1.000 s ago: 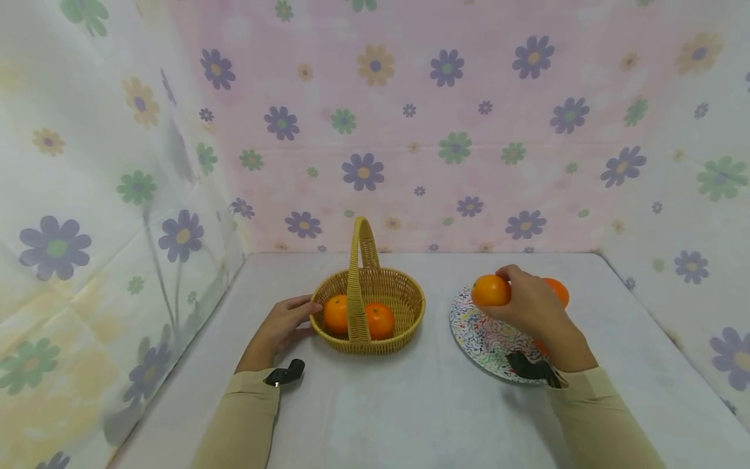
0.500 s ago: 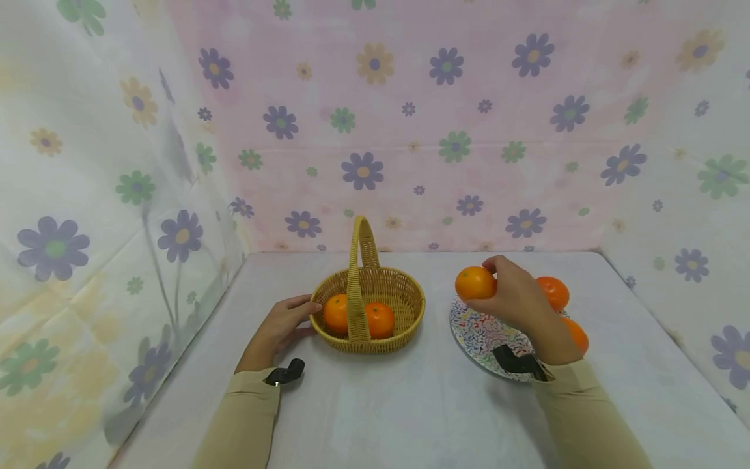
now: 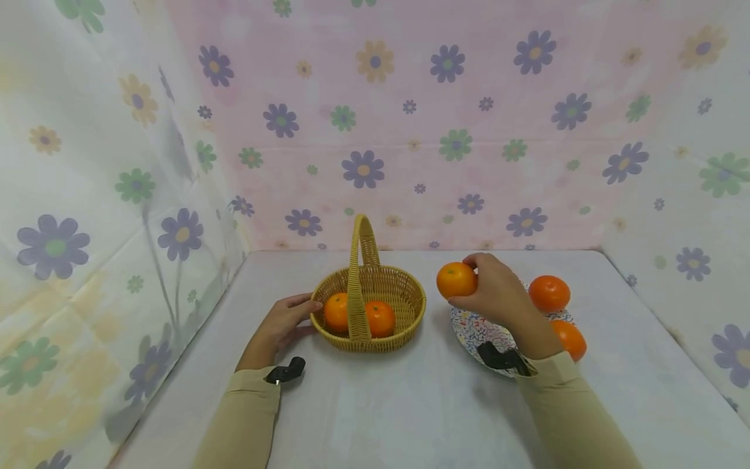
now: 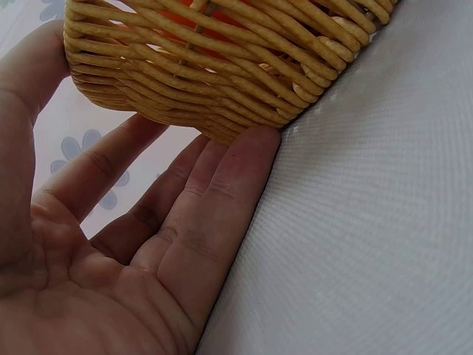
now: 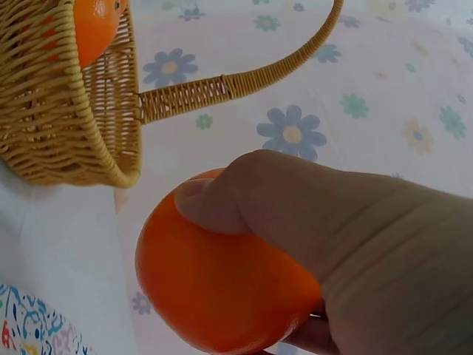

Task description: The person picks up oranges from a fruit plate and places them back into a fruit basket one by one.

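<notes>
My right hand [image 3: 500, 296] holds an orange [image 3: 456, 280] between thumb and fingers, in the air over the left rim of a patterned plate [image 3: 473, 331]. The right wrist view shows the thumb [image 5: 211, 203] pressed on its glossy skin; most of the other fingers are hidden behind it. At the left, my left hand [image 3: 283, 326] holds the side of a wicker basket [image 3: 404, 326], the thumb at its rim. In the left wrist view the other fingers [image 4: 240, 166] lie against its lower wall. Two oranges [image 3: 380, 319] sit inside the basket, partly behind its tall handle [image 3: 355, 280].
Two more oranges lie at the plate's right side, one farther back [image 3: 549, 294] and one nearer [image 3: 569, 340], partly hidden by the right wrist. A white cloth covers the table [image 3: 375, 404]. Flowered curtains [image 3: 410, 150] stand at the back and sides.
My right hand has carried the orange left, from above the plate toward the basket. The two oranges on the plate have come into fuller view. The left hand and basket have stayed put.
</notes>
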A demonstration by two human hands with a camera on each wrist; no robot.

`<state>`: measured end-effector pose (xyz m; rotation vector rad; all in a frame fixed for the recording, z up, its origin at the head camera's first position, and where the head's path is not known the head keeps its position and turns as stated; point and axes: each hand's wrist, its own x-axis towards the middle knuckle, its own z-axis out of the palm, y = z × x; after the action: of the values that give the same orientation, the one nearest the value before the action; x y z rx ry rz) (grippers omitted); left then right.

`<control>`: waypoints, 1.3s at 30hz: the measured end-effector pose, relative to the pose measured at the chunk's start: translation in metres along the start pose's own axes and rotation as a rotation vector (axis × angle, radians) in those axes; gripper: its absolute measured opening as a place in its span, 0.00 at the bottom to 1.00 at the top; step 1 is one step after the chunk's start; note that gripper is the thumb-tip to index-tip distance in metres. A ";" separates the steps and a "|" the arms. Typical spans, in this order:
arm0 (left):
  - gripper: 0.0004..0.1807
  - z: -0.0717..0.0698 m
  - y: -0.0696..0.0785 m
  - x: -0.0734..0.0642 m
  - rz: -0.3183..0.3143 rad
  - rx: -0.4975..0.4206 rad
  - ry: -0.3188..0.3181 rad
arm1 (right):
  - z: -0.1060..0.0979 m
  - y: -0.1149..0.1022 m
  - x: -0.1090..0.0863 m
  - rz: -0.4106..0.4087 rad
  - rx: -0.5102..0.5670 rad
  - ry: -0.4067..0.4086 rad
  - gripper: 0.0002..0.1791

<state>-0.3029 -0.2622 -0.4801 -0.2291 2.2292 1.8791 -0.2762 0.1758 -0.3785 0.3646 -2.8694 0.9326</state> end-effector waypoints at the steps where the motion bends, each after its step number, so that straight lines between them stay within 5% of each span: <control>1: 0.36 0.000 0.000 0.000 0.001 -0.001 -0.002 | 0.001 -0.002 0.001 -0.002 0.001 0.002 0.43; 24: 0.36 -0.001 -0.001 0.000 0.001 0.007 -0.001 | 0.031 -0.028 0.022 -0.070 0.053 0.042 0.39; 39: 0.36 0.000 0.000 0.000 -0.001 -0.006 -0.002 | 0.049 -0.041 0.033 -0.110 0.102 -0.020 0.36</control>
<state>-0.3029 -0.2625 -0.4802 -0.2293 2.2224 1.8850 -0.2989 0.1080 -0.3892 0.5381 -2.7934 1.0633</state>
